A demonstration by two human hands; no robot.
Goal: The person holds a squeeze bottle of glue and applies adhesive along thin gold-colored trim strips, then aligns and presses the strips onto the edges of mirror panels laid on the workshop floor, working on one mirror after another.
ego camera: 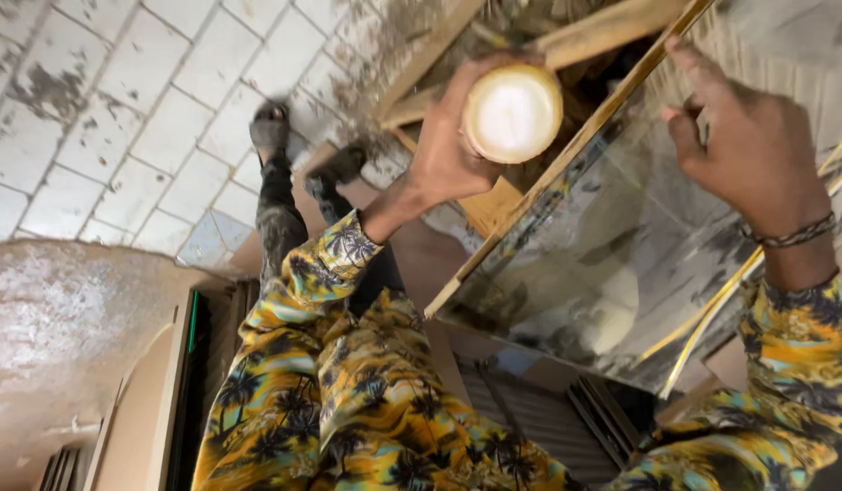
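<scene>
Cream-coloured tape roll [513, 113] sits clenched in left hand [453, 150]; right hand [744, 145] fingers spread loose above mirrored panel [603, 264].

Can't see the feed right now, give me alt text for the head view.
The left hand holds a round pale roll over a gold-edged mirrored panel, while the right hand touches the panel's upper edge. Below are patterned yellow sleeves and a tiled floor.

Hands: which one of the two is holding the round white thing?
The left hand, curled around the round white roll. The right hand holds nothing; its fingers rest on the mirror panel's gold edge.
</scene>
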